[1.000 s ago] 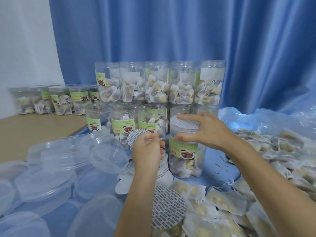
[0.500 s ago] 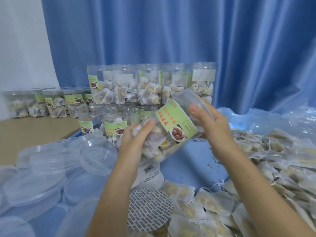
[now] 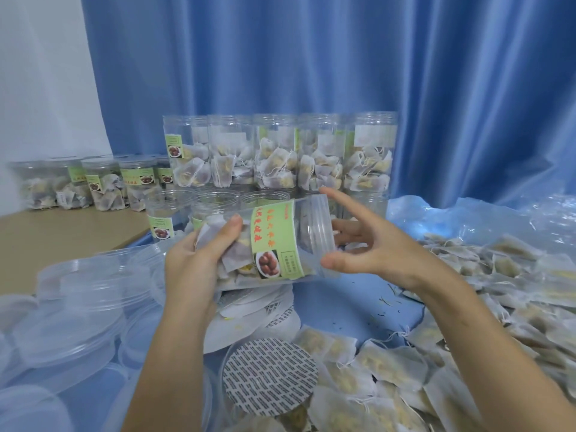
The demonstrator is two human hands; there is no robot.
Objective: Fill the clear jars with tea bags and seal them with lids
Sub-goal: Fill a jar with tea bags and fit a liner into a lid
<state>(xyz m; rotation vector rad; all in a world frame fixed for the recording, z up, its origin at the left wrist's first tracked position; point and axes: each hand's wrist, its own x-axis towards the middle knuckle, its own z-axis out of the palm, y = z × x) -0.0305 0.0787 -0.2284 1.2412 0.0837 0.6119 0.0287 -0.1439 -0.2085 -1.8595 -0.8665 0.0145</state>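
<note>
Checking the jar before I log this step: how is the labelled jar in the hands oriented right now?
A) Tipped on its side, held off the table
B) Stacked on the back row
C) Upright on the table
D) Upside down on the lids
A: the labelled jar lies nearly sideways in the air, the left hand gripping its base end while the right hand is spread open around its mouth end.

A clear jar [image 3: 274,241] filled with tea bags is held on its side by the left hand [image 3: 199,260], while the right hand [image 3: 371,244] is spread at its capped end. Loose tea bags [image 3: 467,307] and clear lids [image 3: 78,307] are scattered around.
</note>
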